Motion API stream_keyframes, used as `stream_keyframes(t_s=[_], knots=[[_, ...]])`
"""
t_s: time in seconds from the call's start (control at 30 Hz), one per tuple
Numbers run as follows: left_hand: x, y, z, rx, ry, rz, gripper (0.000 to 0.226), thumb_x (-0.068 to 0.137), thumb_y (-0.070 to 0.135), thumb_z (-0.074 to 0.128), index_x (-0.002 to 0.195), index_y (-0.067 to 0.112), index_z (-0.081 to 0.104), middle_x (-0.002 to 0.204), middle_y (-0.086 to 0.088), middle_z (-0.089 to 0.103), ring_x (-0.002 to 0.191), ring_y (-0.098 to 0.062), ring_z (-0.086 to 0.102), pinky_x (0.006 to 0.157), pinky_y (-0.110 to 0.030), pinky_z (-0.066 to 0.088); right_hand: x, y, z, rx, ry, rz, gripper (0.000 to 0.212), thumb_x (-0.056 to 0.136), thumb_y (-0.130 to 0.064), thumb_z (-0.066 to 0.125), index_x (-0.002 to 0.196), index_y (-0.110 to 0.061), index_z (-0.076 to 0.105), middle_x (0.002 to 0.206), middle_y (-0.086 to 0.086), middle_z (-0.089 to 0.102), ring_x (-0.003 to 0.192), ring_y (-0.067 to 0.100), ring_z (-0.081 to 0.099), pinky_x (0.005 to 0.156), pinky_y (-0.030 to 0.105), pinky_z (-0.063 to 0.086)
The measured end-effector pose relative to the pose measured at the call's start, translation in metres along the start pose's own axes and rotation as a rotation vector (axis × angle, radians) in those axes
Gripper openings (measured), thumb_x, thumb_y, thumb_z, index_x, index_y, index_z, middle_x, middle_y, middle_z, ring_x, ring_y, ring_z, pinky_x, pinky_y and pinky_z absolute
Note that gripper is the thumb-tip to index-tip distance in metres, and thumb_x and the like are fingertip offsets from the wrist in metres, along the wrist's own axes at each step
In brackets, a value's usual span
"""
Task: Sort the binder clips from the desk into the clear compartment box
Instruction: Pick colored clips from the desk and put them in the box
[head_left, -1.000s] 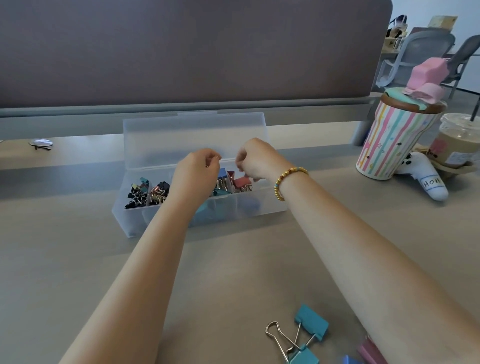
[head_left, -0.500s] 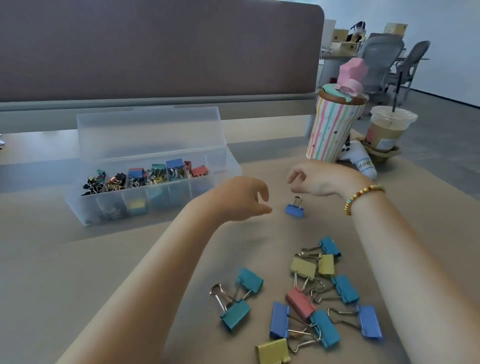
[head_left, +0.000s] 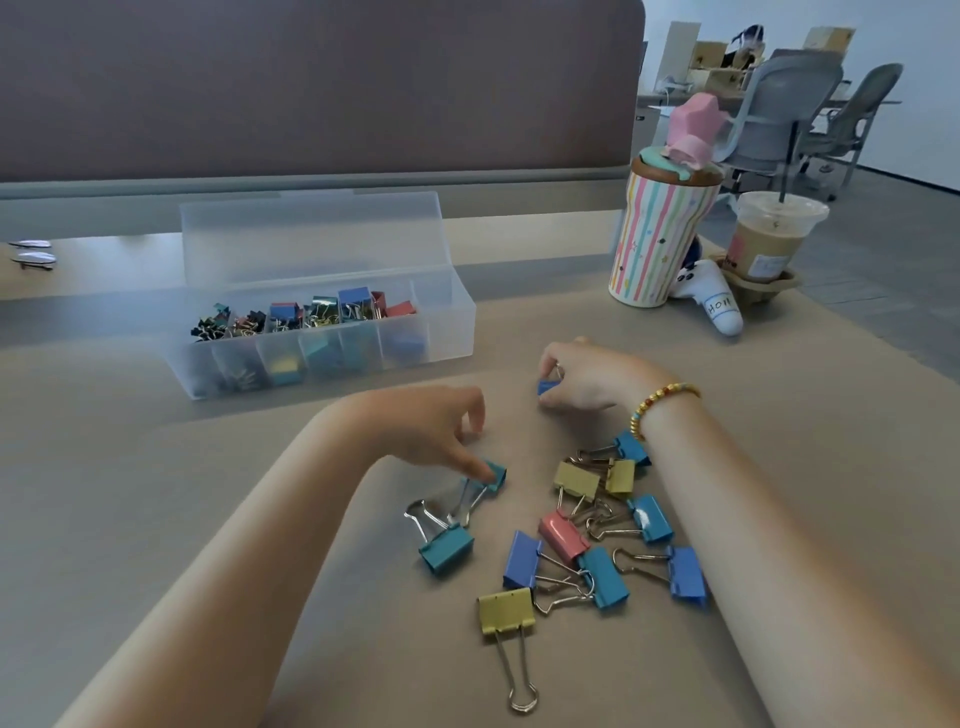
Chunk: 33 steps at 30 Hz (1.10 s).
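The clear compartment box (head_left: 447, 332) stands open at the back left of the desk, several compartments holding coloured binder clips. My right hand (head_left: 587, 376) pinches a small blue binder clip (head_left: 546, 386) that rests on the desk. My left hand (head_left: 431, 431) reaches down, its fingertips on a teal binder clip (head_left: 494, 474). A second teal clip (head_left: 447, 548) lies just below it. Several loose clips in blue, yellow and pink (head_left: 597, 525) lie scattered between my forearms.
A striped tumbler with a pink topper (head_left: 660, 244) and an iced coffee cup in a cardboard holder (head_left: 769, 239) stand at the back right, with a white plush toy (head_left: 717, 306) beside them. A brown partition (head_left: 311, 88) runs along the desk's far edge.
Both hands came away from the box toward the loose clips. My right hand dropped onto the small blue clip and took hold of it. My left hand lowered onto a teal clip.
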<state>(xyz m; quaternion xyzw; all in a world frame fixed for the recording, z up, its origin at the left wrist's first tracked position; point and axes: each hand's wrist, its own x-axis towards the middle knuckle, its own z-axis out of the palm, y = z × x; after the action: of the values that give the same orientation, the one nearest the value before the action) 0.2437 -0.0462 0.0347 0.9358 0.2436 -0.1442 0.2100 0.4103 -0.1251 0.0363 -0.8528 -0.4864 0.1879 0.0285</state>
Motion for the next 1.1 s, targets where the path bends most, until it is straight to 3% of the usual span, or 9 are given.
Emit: stream_keyframes(t_s=[0.1,0.23,0.37,0.53,0.67,0.77,0.87,1.0,1.1], knots=[[0.005,-0.001,0.004,-0.071,0.137,-0.046,0.048,0.082,0.043,0.064,0.12,0.018,0.046,0.105,0.001,0.054,0.09,-0.014,0.05,0.081,-0.024,0.041,0.0,-0.011,0.006,0.042,0.0,-0.101,0.031,0.088,-0.026,0.062,0.117,-0.021,0.051,0.129,0.007,0.039,0.106,0.024,0.05,0.086,0.029,0.038],[0.003,-0.003,0.004,-0.011,0.243,-0.149,0.053,0.086,0.054,0.052,0.113,0.009,0.049,0.112,-0.008,0.059,0.088,-0.019,0.051,0.075,-0.027,0.039,-0.001,-0.012,0.003,0.04,-0.066,-0.197,0.043,0.089,-0.019,0.06,0.13,-0.021,0.044,0.124,0.004,0.052,0.106,0.02,0.051,0.089,0.031,0.041],[0.004,0.005,0.01,0.161,0.184,-0.216,0.058,0.078,0.064,0.054,0.095,0.009,0.05,0.107,-0.011,0.057,0.087,-0.024,0.052,0.07,-0.028,0.036,-0.001,-0.006,0.001,-0.017,-0.076,-0.209,0.049,0.094,-0.006,0.047,0.137,-0.029,0.039,0.127,0.004,0.042,0.11,0.02,0.045,0.088,0.029,0.038],[0.004,-0.002,0.004,0.112,0.153,-0.186,0.042,0.088,0.041,0.055,0.11,0.006,0.051,0.105,-0.007,0.051,0.084,-0.017,0.044,0.072,-0.025,0.035,0.001,-0.013,0.01,-0.098,0.042,-0.219,0.047,0.093,-0.002,0.045,0.13,-0.032,0.048,0.129,0.006,0.035,0.124,0.026,0.03,0.102,0.038,0.032],[0.001,-0.011,0.004,0.047,0.208,-0.185,0.038,0.089,0.031,0.057,0.111,0.001,0.052,0.093,-0.007,0.053,0.078,-0.018,0.045,0.066,-0.025,0.035,0.003,-0.018,0.013,-0.111,0.098,-0.263,0.019,0.091,-0.02,0.057,0.11,-0.024,0.059,0.123,0.003,0.038,0.121,0.022,0.031,0.102,0.036,0.033],[0.003,-0.018,0.003,0.021,0.321,-0.221,0.038,0.088,0.028,0.058,0.115,0.004,0.045,0.1,-0.008,0.059,0.084,-0.021,0.054,0.071,-0.028,0.044,0.001,-0.027,0.015,-0.067,0.098,-0.301,0.012,0.09,-0.021,0.059,0.102,-0.018,0.059,0.121,0.002,0.043,0.115,0.021,0.04,0.09,0.03,0.037],[0.005,-0.027,-0.002,-0.061,0.351,-0.24,0.032,0.089,0.023,0.059,0.114,0.006,0.048,0.107,-0.01,0.065,0.093,-0.024,0.062,0.082,-0.032,0.049,0.001,-0.033,0.018,0.006,0.067,-0.326,0.022,0.089,-0.019,0.061,0.108,-0.016,0.051,0.118,0.003,0.051,0.098,0.018,0.048,0.076,0.025,0.035],[-0.001,-0.037,-0.016,-0.298,0.367,-0.164,0.018,0.094,0.015,0.053,0.101,0.002,0.06,0.082,-0.006,0.07,0.065,-0.015,0.064,0.069,-0.024,0.054,0.002,-0.041,0.018,-0.042,0.043,-0.306,0.012,0.089,-0.018,0.058,0.1,-0.014,0.054,0.11,0.008,0.056,0.088,0.019,0.046,0.07,0.027,0.035],[-0.004,-0.042,-0.028,-0.529,0.516,-0.117,0.012,0.095,0.013,0.05,0.096,0.006,0.059,0.072,-0.002,0.066,0.057,-0.013,0.061,0.066,-0.027,0.055,0.008,-0.048,0.017,-0.097,0.036,-0.283,0.008,0.088,-0.006,0.051,0.081,-0.007,0.056,0.08,0.016,0.052,0.072,0.023,0.045,0.058,0.029,0.031]])
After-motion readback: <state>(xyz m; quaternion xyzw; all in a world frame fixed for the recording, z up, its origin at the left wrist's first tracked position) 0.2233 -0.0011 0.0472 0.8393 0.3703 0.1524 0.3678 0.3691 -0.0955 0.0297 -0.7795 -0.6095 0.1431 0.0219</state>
